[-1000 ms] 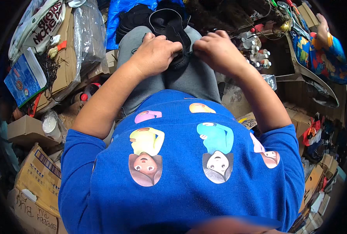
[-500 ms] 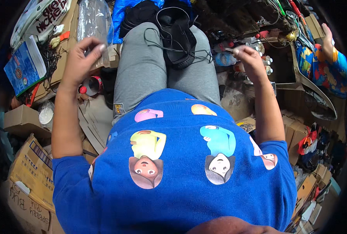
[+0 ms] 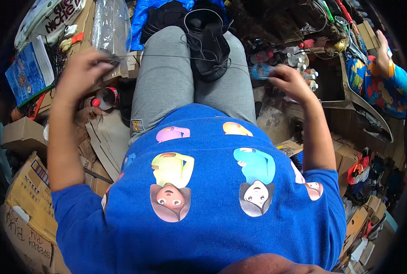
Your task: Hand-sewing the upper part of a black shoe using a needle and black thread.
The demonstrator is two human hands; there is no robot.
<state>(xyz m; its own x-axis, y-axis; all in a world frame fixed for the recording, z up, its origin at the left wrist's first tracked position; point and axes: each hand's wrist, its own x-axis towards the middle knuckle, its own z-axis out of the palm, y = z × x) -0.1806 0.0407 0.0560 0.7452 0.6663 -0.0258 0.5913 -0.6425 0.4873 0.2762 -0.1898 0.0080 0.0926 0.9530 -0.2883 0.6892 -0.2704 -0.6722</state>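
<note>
Resting between my knees is a black shoe (image 3: 215,45), its toe end toward me, with dark thread (image 3: 160,56) looped about it. My left hand (image 3: 82,71), blurred by motion, is out past my left thigh with its fingers closed on one length of thread, which stretches nearly straight to the shoe. Beyond my right thigh, my right hand (image 3: 292,81) pinches the other length between thumb and fingers. That length runs from the shoe's side toward my fingertips. Fine detail at both fingertips is smeared.
Black material (image 3: 162,22) lies by my left knee on a blue sheet. Plastic bottles (image 3: 301,61) stand right of my legs. A clear plastic bag (image 3: 111,32), a blue book (image 3: 29,75) and cardboard boxes (image 3: 34,189) are on the left. Another person's hand (image 3: 383,54) shows at far right.
My left hand has swung outward and down to the left. My right hand has dropped slightly. The thread, slack and curled over my thighs before, is now drawn out to both sides.
</note>
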